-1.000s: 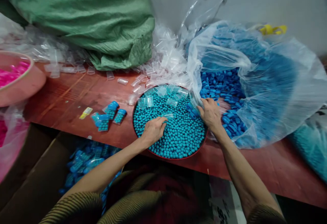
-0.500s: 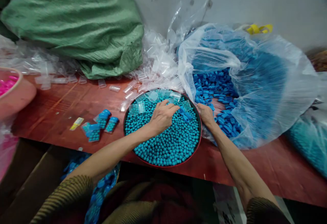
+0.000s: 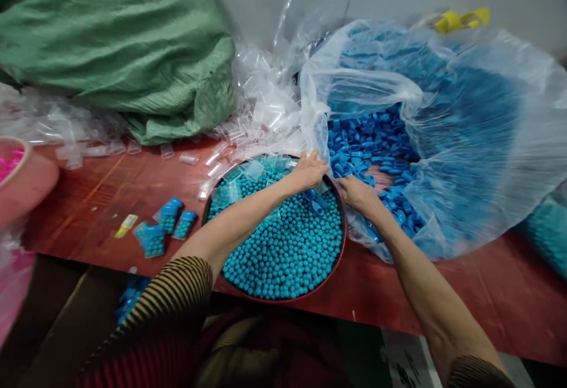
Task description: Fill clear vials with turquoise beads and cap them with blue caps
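A round tray (image 3: 283, 258) with a dark red rim holds a bed of small teal beads (image 3: 274, 246). Several clear plastic tubes and a few blue caps (image 3: 316, 202) lie on the beads. My left hand (image 3: 310, 170) reaches over the tray's far right rim, its bent fingers at the edge of a clear plastic bag (image 3: 372, 84). Just right of the rim, my right hand (image 3: 358, 194) is closed, thumb and fingers pinching the same bag's near edge. Inside the bag are many loose blue caps (image 3: 367, 140). The fingertips of both hands are partly hidden.
Filled bead bottles (image 3: 168, 215) with blue caps and a small yellow-labelled piece (image 3: 126, 225) lie left of the tray. Clear tubes (image 3: 266, 98) are heaped behind it, by a green sack (image 3: 115, 51). A pink tub (image 3: 31, 193) stands far left, on the red tabletop (image 3: 88, 199).
My left hand has moved right and away from me, from over the beads to the bag's edge. My right hand stays by the rim. The camera view has shifted slightly.
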Tool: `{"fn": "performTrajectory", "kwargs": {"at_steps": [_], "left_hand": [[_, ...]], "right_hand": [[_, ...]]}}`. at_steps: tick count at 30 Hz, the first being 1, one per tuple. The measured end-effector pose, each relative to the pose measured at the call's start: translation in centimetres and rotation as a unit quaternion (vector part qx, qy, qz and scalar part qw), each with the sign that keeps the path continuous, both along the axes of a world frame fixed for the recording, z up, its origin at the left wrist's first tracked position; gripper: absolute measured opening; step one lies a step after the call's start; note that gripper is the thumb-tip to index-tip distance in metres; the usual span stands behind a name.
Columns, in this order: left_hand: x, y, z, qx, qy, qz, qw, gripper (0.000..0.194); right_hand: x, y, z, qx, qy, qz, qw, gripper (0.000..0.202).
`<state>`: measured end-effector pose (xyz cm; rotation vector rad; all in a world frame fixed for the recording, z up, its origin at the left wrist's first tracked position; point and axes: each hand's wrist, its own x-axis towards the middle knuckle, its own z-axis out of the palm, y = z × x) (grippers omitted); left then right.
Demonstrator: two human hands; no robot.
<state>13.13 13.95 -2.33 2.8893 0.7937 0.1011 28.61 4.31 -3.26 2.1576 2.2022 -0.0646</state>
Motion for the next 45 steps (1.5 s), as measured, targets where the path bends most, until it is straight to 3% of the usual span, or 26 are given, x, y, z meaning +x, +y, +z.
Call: {"fn": "performTrajectory", "kwargs": {"at_steps": [4,7,10,13,16,19,22,26,29,35,41,43,45], "left_hand": [[-1.4,-0.1,1.0,0.010,-0.061,0.026,0.998,0.035],[-4.3,-1.4,2.4,0.018,-0.123,0.082,0.989,0.035],[-8.7,-4.2,3.1,0.004,-0.138,0.110,0.984,0.034],[-12.8,-7.7,2.2,-0.029,-0.077,0.134,0.988,0.029],[-14.9,-10.1,0.4,-0.045,-0.001,0.143,0.989,0.026],[-15.0,-10.8,-1.1,-0.045,0.019,0.143,0.989,0.023],[-14.5,-10.7,-1.6,-0.054,0.006,0.148,0.988,0.017],[-15.0,-11.2,-1.0,-0.079,-0.014,0.165,0.983,0.018],[-15.9,-11.9,-0.3,-0.124,-0.028,0.194,0.973,0.021],[-17.1,-11.6,0.2,-0.171,-0.133,0.226,0.950,0.022],[-17.5,-11.0,0.0,-0.210,-0.113,0.236,0.942,0.027],[-17.5,-10.9,0.5,-0.242,-0.126,0.226,0.935,0.023],[-17.5,-10.8,1.0,-0.318,-0.168,0.213,0.908,0.017]], "right_hand": [[-3.0,-0.9,2.2,0.085,-0.033,-0.004,0.996,0.036],[-5.4,-0.1,3.0,0.029,-0.033,0.049,0.998,0.034],[-6.5,1.1,3.2,-0.023,-0.050,0.066,0.996,0.033],[-6.5,2.1,3.4,-0.065,-0.061,0.075,0.993,0.035],[-6.2,2.7,3.6,-0.109,-0.065,0.075,0.989,0.034],[-5.9,2.9,3.6,-0.117,-0.056,0.071,0.989,0.031],[-5.7,3.1,3.4,-0.106,-0.018,0.033,0.994,0.030],[-5.9,2.7,2.9,-0.097,0.050,-0.021,0.994,0.031],[-6.3,2.1,2.3,-0.062,0.040,-0.027,0.997,0.035],[-6.6,1.6,1.4,-0.012,0.114,-0.071,0.991,0.033],[-8.4,-0.2,2.3,0.071,0.284,-0.049,0.955,0.017],[-9.9,-1.8,2.7,0.077,0.376,-0.013,0.923,0.020],[-11.6,-3.6,2.9,0.062,0.487,0.031,0.871,0.020]]}}
